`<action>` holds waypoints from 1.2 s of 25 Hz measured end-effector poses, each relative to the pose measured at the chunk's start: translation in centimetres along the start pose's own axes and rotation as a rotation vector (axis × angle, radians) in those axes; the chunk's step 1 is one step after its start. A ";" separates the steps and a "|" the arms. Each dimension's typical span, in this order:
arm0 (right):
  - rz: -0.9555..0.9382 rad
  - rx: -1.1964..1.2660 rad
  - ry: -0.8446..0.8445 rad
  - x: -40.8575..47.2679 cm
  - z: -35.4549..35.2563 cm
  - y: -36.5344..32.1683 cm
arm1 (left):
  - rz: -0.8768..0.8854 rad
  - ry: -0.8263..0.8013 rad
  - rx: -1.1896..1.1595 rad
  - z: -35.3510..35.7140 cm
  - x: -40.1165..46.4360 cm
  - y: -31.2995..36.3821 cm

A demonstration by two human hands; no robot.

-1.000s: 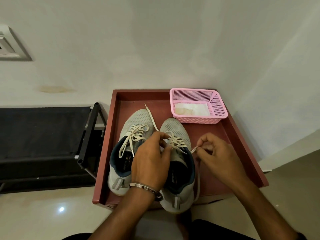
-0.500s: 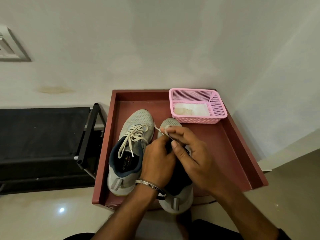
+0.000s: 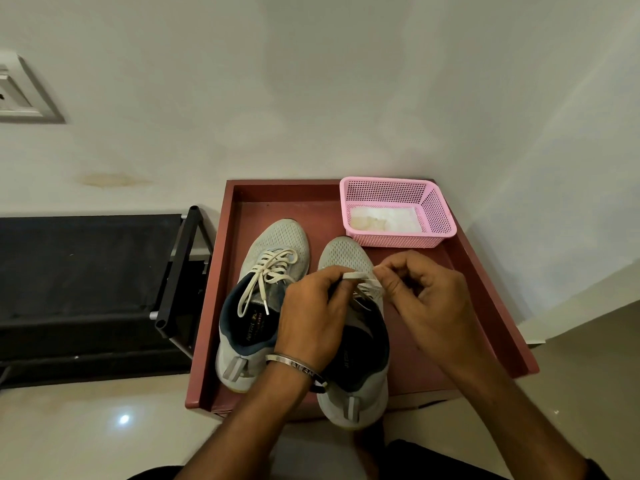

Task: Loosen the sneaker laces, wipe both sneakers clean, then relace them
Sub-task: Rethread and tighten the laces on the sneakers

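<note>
Fingers point(image 3: 341, 284) pinch lace point(image 3: 360, 277); pink basket point(image 3: 434, 209) beyond sneaker point(image 3: 346, 254).

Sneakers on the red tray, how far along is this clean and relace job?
Done, apparently: the left sneaker is laced, its ends lying loose. In hand: both hands work the lace over the right sneaker, the left hand and right hand each pinching it. Left: finishing that lacing. Whether wiping is done can't be told; a whitish cloth sits in the pink basket.
</note>
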State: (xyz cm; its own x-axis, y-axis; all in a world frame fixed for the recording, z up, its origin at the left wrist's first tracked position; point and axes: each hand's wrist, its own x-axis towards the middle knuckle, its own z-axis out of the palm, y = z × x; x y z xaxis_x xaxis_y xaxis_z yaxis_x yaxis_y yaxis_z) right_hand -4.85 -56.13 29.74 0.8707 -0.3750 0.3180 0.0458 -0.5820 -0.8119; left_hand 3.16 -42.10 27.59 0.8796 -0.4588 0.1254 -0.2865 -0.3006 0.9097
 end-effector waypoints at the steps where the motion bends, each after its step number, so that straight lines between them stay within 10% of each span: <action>1: 0.063 0.067 -0.057 -0.2 0.0 -0.5 | -0.062 -0.010 -0.094 -0.1 0.2 -0.1; 6: 0.191 -0.049 -0.175 -0.5 0.5 -0.5 | -0.112 -0.038 -0.304 -0.3 0.4 -0.1; 16: -0.043 -0.477 -0.086 -0.6 0.7 -0.4 | 0.307 0.046 0.279 -0.7 -0.1 0.1; 30: 0.299 0.355 -0.183 -0.4 -0.2 -2.3 | 0.217 0.194 0.143 0.2 -0.3 0.0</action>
State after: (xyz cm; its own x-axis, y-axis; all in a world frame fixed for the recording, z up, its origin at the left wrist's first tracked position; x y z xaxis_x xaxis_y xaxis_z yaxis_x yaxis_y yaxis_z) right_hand -5.34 -54.76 31.60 0.9413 -0.3371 -0.0196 -0.0830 -0.1748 -0.9811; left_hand 2.75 -42.15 27.48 0.8442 -0.3609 0.3963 -0.5137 -0.3338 0.7904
